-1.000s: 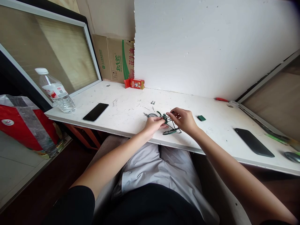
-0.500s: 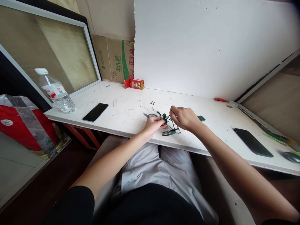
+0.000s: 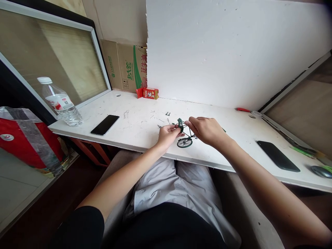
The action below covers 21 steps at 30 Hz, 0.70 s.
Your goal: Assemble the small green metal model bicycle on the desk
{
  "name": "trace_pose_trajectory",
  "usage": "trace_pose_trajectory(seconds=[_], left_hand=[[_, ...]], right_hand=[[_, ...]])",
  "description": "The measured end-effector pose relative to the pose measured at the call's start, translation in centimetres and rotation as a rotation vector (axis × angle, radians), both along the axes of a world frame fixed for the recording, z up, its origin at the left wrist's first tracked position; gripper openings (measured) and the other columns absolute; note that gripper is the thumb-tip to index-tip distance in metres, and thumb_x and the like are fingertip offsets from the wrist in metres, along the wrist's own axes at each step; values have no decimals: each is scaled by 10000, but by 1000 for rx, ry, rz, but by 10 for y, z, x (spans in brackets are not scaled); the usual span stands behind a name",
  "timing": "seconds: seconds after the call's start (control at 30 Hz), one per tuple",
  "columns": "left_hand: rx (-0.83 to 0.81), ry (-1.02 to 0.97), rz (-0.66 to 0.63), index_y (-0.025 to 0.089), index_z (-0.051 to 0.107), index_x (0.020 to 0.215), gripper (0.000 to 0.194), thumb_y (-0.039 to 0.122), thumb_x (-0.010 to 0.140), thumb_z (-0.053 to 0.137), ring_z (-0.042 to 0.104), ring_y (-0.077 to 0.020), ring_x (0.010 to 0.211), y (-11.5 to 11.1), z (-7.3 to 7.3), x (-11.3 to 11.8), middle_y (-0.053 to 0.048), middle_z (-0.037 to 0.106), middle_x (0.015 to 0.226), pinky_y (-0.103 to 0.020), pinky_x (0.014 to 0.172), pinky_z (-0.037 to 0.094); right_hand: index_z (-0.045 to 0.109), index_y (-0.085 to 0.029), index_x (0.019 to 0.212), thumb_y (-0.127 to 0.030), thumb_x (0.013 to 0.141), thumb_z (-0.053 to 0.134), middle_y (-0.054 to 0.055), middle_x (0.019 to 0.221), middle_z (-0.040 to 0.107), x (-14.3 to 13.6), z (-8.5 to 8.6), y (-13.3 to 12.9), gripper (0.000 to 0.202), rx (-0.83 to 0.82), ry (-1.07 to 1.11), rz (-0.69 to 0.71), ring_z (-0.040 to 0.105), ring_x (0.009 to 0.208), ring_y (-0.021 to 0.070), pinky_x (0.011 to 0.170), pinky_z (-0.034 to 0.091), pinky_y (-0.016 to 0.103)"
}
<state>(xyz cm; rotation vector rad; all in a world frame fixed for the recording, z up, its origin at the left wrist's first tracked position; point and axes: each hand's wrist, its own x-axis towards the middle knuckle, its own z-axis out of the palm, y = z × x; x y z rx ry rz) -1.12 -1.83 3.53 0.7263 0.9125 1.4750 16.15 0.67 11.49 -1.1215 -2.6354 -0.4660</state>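
A small dark green model bicycle (image 3: 185,142) is held just over the front part of the white table (image 3: 140,121), one spoked wheel turned toward me. My left hand (image 3: 169,135) pinches its green end piece between thumb and fingers. Closed fingers of my right hand (image 3: 203,128) grip the bicycle's thin frame from the other side; part of the frame is hidden behind them. Behind the hands lie small green pieces (image 3: 167,113) and several thin loose bits. A flat green piece (image 3: 224,130) peeks out beyond my right hand, mostly covered.
On the left are a black phone (image 3: 105,125) and a water bottle (image 3: 61,103). A small red box (image 3: 150,93) stands at the back before a cardboard carton (image 3: 124,65). Another dark phone (image 3: 278,156), a computer mouse (image 3: 321,171) and a red object (image 3: 243,109) lie to the right.
The bicycle has been turned and tilted in my hands, so its wheel faces me more. The other wheel, which showed behind my left hand, is now hidden.
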Motion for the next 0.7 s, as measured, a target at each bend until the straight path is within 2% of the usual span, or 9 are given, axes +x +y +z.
trace_pose_trajectory(seconds=[0.2, 0.37, 0.57, 0.7], left_hand=[[89, 7, -9, 94, 764, 985, 183, 143, 828, 843, 795, -191, 759, 6, -4, -5, -40, 752, 816, -414, 1005, 619], [123, -33, -48, 104, 759, 969, 260, 180, 767, 904, 794, -199, 792, 8, -3, -8, -57, 777, 882, -439, 1022, 611], [156, -56, -53, 111, 745, 974, 304, 228, 749, 912, 791, -195, 836, 9, -3, -11, -61, 777, 888, -385, 978, 615], [233, 116, 8, 128, 746, 996, 348, 255, 723, 921, 765, -183, 817, 10, -7, -12, -30, 745, 796, -320, 861, 602]], right_hand=[[590, -195, 968, -360, 1098, 392, 74, 731, 654, -3, 2, -6, 289, 26, -45, 25, 500, 578, 194, 586, 180, 344], [589, -195, 956, -332, 1085, 413, 63, 760, 648, -2, 9, -6, 258, 40, -72, 39, 481, 602, 181, 587, 180, 327], [588, -197, 922, -290, 1085, 427, 56, 754, 652, -1, 8, -6, 248, 54, -68, 57, 496, 643, 179, 589, 197, 323], [598, -190, 911, -295, 1099, 441, 72, 784, 678, -1, 2, -6, 266, 69, -66, 116, 529, 690, 188, 590, 207, 327]])
